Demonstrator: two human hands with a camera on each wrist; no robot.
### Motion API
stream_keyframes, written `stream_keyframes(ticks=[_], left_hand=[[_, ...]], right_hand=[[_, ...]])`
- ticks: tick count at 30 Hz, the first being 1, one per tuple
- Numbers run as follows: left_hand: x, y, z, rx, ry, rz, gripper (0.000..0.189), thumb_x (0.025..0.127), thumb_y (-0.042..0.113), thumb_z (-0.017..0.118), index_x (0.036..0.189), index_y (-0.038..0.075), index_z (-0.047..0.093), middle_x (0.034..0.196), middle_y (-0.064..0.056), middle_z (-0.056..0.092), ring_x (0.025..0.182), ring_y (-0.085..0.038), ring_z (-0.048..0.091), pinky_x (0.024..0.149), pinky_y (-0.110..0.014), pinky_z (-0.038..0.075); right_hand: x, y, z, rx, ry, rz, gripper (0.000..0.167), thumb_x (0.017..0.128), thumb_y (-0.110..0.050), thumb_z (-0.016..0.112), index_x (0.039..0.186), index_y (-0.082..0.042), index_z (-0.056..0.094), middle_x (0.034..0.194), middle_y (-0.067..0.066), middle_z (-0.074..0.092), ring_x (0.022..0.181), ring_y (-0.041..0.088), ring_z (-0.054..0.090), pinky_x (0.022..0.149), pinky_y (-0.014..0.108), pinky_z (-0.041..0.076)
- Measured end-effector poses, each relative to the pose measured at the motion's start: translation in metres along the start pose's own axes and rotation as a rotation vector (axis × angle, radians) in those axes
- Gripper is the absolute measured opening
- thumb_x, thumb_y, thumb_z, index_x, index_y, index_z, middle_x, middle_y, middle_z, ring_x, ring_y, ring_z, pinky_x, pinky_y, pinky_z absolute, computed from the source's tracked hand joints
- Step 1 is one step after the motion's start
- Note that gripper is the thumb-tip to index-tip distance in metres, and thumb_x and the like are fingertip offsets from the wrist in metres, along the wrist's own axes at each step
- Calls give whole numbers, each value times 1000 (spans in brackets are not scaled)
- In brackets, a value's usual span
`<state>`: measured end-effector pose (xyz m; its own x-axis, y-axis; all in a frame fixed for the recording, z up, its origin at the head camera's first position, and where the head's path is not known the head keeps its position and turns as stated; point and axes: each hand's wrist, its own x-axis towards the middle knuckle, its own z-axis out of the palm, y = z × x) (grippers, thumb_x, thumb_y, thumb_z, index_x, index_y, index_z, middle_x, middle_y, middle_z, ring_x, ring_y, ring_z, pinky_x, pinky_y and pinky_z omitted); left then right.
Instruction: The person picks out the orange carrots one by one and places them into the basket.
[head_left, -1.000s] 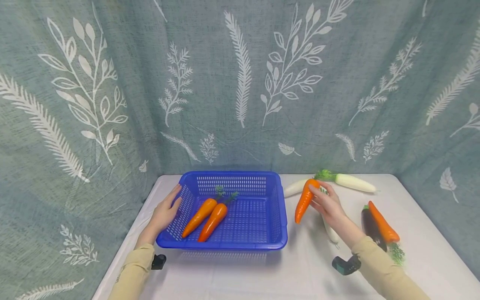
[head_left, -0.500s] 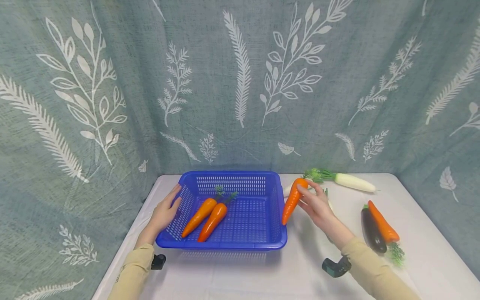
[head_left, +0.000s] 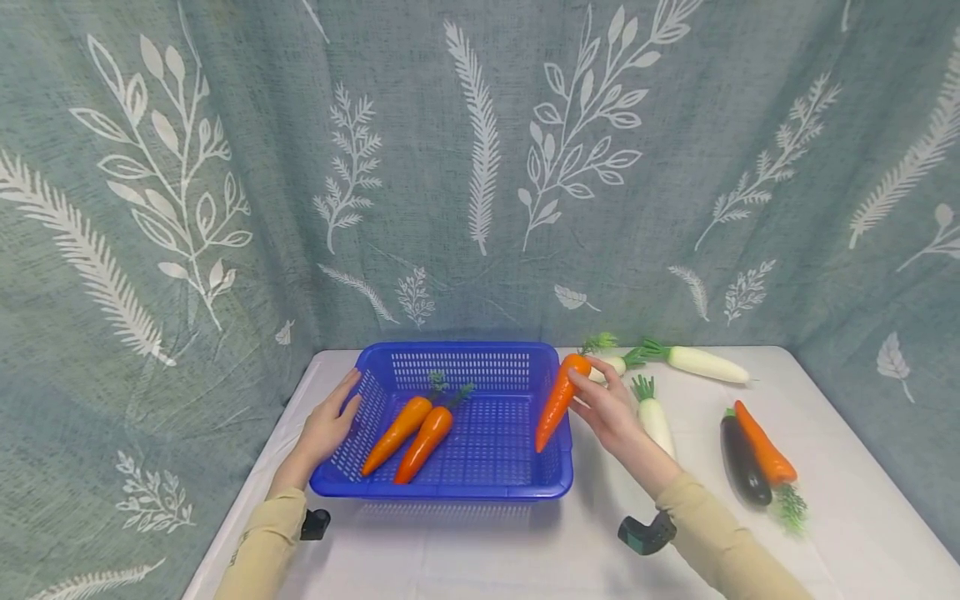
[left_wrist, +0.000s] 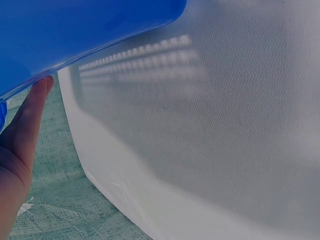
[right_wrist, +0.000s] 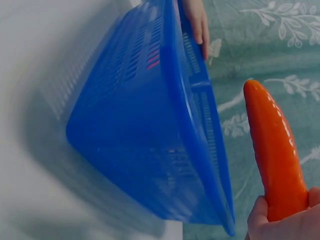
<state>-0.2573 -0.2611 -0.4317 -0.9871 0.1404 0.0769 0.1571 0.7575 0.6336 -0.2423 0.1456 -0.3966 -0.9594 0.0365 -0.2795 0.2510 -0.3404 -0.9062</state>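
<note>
Your left hand [head_left: 327, 425] rests against the left side of the blue basket [head_left: 442, 492], fingers extended and thumb apart, touching it rather than gripping. Toward the basket's left, two carrots already lie inside, the outer carrot [head_left: 399, 435] and its neighbor [head_left: 426, 443], leafy ends away from you. A third, the held carrot [head_left: 557, 404], tilts tip-down over the right rim, not yet set down. Your right hand [head_left: 611, 412] pinches it near its thick end, thumb opposite fingers, forearm slanting in from the right. Farther right, three white radishes [head_left: 655, 423] lie outside on the table [head_left: 480, 550], one partly hidden. Last, an eggplant [head_left: 745, 458] and another carrot [head_left: 765, 446] lie side by side, both still outside.
</note>
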Motion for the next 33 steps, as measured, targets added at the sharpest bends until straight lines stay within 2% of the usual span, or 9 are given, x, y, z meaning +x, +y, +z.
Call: stream_keyframes(ticks=[11,24,33], left_hand=[[0,0,0,-2,-3,-12,49,103,18,36,148,1,27,155,-19,23,140,-43,26,114,-57,21],[0,2,-1,1,-1,-16,49,103,18,36,148,1,27,156,-19,23,140,-43,26,114,-58,21],[0,4,0,16,2,-2,49,102,16,36,147,-1,27,155,-21,24,139,-44,27,114,-57,21]], right_hand=[[-2,15,23,22,2,-49,50,91,-4,55,136,-7,32,89,-3,58,75,6,61,75,21,54],[-2,30,47,21,1,-100,41,89,-1,55,126,-6,38,96,3,55,79,5,60,75,23,53],[-1,43,63,36,-3,-134,44,87,1,57,126,2,38,88,3,53,74,5,58,68,22,52]])
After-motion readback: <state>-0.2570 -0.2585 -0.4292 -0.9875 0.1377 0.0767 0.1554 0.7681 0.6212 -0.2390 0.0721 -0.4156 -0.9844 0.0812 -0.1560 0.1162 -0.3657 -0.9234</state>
